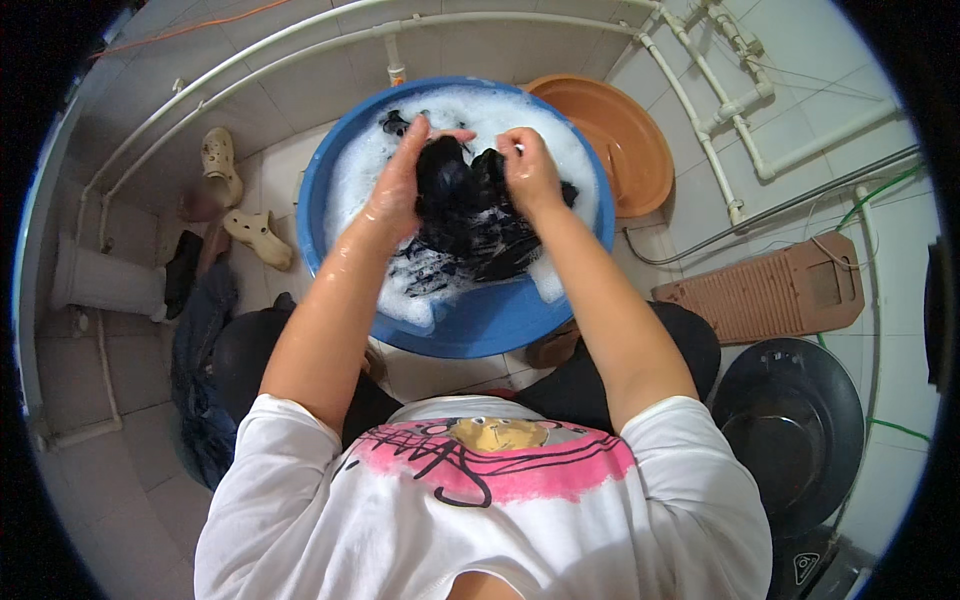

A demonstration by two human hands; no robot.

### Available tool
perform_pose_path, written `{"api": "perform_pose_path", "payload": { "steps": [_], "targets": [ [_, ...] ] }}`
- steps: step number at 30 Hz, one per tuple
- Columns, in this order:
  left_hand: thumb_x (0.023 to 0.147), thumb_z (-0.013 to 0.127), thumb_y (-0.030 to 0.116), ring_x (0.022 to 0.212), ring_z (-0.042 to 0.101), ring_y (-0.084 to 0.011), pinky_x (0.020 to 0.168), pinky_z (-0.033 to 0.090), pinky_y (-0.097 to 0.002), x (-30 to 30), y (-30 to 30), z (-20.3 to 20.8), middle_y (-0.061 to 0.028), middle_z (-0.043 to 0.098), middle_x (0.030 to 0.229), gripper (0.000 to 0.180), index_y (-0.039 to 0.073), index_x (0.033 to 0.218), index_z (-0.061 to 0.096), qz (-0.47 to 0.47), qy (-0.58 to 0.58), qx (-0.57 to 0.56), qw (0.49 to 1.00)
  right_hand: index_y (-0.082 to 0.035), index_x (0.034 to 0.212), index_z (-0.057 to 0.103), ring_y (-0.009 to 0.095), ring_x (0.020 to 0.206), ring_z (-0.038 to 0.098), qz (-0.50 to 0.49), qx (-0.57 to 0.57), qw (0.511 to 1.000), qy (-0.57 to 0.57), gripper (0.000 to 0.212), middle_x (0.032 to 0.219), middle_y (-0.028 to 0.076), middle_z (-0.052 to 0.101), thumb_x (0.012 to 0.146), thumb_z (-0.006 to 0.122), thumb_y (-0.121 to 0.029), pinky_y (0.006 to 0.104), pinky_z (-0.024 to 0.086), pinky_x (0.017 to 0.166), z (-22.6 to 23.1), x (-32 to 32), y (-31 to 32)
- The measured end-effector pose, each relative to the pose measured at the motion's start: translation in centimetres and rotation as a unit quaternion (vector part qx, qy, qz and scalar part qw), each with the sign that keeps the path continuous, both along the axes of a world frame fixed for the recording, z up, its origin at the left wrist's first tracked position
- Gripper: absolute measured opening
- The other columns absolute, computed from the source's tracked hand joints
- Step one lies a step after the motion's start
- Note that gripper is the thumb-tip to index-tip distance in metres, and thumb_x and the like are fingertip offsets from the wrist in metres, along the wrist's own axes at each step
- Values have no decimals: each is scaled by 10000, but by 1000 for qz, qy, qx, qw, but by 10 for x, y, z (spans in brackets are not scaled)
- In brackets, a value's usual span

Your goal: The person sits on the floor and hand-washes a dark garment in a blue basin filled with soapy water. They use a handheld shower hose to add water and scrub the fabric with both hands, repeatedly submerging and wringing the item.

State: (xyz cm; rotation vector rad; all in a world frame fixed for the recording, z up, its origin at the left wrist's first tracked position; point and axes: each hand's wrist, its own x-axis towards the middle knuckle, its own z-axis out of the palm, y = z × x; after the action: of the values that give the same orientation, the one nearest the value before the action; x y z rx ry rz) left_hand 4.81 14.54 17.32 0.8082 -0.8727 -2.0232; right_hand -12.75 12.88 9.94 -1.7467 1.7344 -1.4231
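Observation:
A bunched, wet black garment (445, 190) is spread between my two hands above a blue basin (460, 335) of white suds (360, 170). My left hand (403, 180) is at its left side, with thumb and fingers around the upper edge. My right hand (528, 168) is closed on the right part, its fingers curled in. The garment's lower folds lie in the foam, streaked with lather. Its exact kind is hidden by the folds. A small dark bit of cloth (394, 123) pokes out of the suds at the far left.
An orange-brown basin (630, 140) stands behind the blue one. Right of me are a brown washboard (770, 290) and a black tub (790, 430). Pale clogs (258, 238) and dark cloth (205, 350) lie on the left. White pipes (500, 17) line the walls.

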Motion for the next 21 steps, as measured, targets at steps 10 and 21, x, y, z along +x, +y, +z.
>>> {"api": "perform_pose_path", "payload": {
  "steps": [10, 21],
  "targets": [
    [733, 682, 223, 676, 539, -98, 607, 426, -243, 1, -1, -24, -27, 584, 743, 230, 46, 853, 597, -158, -265, -191, 932, -32, 801, 578, 106, 734, 526, 281, 34, 932, -227, 284, 781, 17, 580, 844, 570, -312, 239, 414, 698, 54, -1, 12],
    [761, 631, 153, 710, 547, -115, 659, 448, -259, -26, 19, -49, -53, 612, 809, 232, 4, 928, 573, -133, -277, -234, 923, -16, 1035, 542, 151, 865, 550, 225, 256, 828, -444, 252, 921, 73, 578, 866, 525, -203, 276, 441, 798, 52, 6, 19]
  ]
}}
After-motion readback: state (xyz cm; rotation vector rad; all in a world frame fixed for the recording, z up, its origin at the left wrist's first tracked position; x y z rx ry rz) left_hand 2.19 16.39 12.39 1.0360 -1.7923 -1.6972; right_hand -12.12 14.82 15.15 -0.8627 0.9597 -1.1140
